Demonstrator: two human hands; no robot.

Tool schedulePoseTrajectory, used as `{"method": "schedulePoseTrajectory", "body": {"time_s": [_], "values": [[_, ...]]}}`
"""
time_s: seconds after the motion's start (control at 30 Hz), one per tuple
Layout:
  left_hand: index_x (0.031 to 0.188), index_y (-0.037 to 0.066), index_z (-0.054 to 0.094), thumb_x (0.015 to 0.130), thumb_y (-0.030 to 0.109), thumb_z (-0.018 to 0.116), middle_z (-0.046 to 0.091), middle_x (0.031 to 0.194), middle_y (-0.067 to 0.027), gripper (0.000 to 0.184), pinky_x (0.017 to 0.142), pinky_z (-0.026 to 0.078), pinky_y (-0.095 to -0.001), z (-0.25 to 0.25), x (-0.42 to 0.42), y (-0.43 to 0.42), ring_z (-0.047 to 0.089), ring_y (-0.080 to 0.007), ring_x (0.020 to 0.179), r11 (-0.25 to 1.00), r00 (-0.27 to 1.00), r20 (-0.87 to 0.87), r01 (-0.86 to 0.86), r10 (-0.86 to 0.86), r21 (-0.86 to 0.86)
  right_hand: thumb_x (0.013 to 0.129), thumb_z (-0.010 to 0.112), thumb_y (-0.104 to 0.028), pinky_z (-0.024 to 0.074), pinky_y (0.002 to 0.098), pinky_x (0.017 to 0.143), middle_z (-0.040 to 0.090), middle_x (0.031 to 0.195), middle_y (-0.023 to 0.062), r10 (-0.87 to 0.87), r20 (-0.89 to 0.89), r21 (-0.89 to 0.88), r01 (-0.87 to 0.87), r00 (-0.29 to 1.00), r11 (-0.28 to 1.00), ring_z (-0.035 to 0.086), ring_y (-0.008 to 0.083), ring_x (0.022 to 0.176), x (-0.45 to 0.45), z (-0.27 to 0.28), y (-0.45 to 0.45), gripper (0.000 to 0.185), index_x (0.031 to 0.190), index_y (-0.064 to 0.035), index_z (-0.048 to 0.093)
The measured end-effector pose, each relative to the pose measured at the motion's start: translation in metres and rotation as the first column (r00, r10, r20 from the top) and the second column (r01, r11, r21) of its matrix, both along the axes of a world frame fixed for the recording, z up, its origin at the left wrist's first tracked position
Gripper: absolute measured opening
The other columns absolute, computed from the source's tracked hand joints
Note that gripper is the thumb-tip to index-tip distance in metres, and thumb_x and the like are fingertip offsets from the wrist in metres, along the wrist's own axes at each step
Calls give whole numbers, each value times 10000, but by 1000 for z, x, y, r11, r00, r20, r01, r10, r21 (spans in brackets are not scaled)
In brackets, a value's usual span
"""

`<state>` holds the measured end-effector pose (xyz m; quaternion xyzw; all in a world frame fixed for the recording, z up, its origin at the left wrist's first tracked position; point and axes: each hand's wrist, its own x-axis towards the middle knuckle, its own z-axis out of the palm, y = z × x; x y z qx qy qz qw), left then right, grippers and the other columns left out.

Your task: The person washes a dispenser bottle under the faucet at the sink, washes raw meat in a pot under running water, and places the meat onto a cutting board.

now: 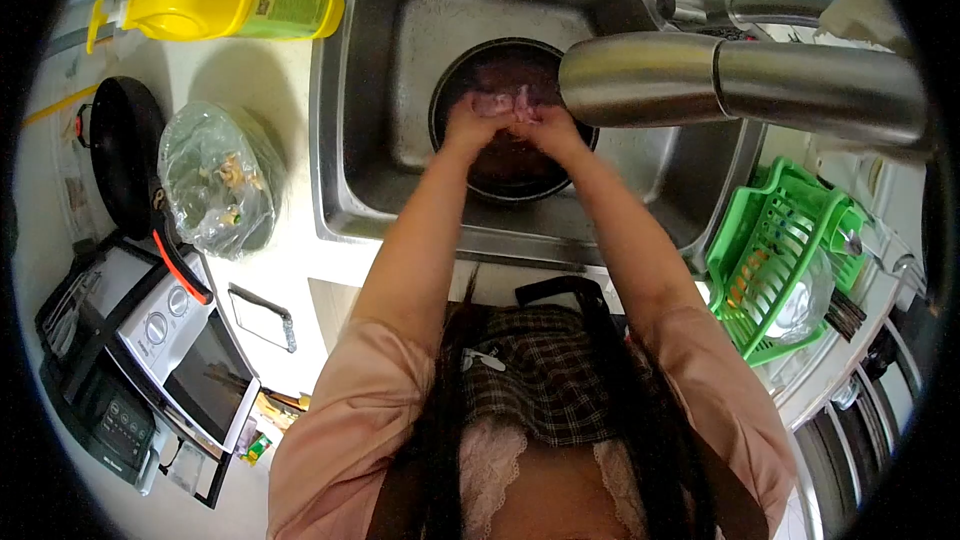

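Both arms reach down into a dark round pan (pixel 512 188) that sits in the steel sink (pixel 410 50). Reddish-brown liquid appears to fill the pan. My left hand (pixel 472 124) and my right hand (pixel 548 128) meet over its middle, with fingers curled inward. Between them are pale pink pieces that look like raw meat (pixel 494 103), which both hands grip. The fingertips are partly hidden by the pieces and the liquid. A thick steel faucet (pixel 650 80) reaches in from the right, its end over the pan's right rim.
Left of the sink are a yellow pump bottle (pixel 230 2), a plastic-bag-lined container (pixel 215 185) with scraps, and a black frying pan (pixel 125 155). A white oven (pixel 185 350) stands at lower left. To the right is a green dish rack (pixel 790 250) holding a clear bowl.
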<state>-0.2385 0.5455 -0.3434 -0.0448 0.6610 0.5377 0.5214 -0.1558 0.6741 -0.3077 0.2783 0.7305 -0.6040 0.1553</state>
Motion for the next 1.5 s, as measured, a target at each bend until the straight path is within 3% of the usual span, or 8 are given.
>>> {"method": "schedulePoseTrajectory", "body": {"time_s": [0.2,0.4,0.7,1.0,1.13,1.23,1.3,1.5], "values": [[1073,-52,522,624,316,756,590,1011,-182,625,804,438,-339,-1,-6,10,564,-292,950,915,900,-367,75,-234,-397,738,663,-247,451,307,743,633,875,85,-200,127,-341,232,972,911,588,217,761,-5,-18,3,424,1038,35,563],[1061,-75,513,703,273,685,592,945,-241,528,766,450,-373,20,4,14,579,-326,907,920,918,-246,-356,311,-163,730,643,-287,450,358,763,615,902,201,-280,-86,456,288,956,842,589,302,855,4,-39,-17,414,977,38,577],[971,-75,562,789,226,561,608,903,-219,352,760,444,-380,-6,14,-1,586,-354,840,925,679,-642,156,-355,-346,736,553,-274,479,421,646,612,758,189,186,-104,569,-95,977,817,598,363,724,-3,-28,-15,257,835,-47,621],[842,-61,565,805,203,510,624,741,-141,272,697,468,-348,26,6,2,603,-258,742,909,867,-301,326,-397,-258,753,521,-212,489,414,680,620,844,174,186,401,653,-422,897,629,607,330,778,0,-12,-10,196,829,-70,633],[943,-15,531,846,282,523,597,830,-113,312,692,478,-297,68,7,2,592,-183,749,990,991,-18,-135,135,37,751,540,-183,484,398,720,603,895,211,84,323,676,-292,943,677,588,333,840,-1,-8,-11,212,905,-58,616],[1020,19,518,858,331,525,582,917,-78,352,702,472,-289,78,5,-3,576,-159,802,946,947,62,-319,315,53,779,552,-159,477,348,763,604,980,171,-124,-224,472,219,967,854,586,273,896,-3,15,-12,282,1034,-42,578],[1030,40,521,862,352,523,578,951,-52,354,697,467,-292,78,5,-11,566,-157,828,940,939,90,-337,332,46,794,579,-163,461,282,761,610,989,76,-431,-118,-447,340,894,827,578,166,890,0,34,-18,313,1078,-31,566],[1146,12,465,879,382,472,557,1029,-101,456,748,466,-304,87,3,-22,562,-173,874,944,949,179,-287,257,164,764,629,-117,445,251,751,578,1031,44,-359,-245,-406,241,901,882,546,126,880,9,50,-23,469,1204,-51,483]]}}
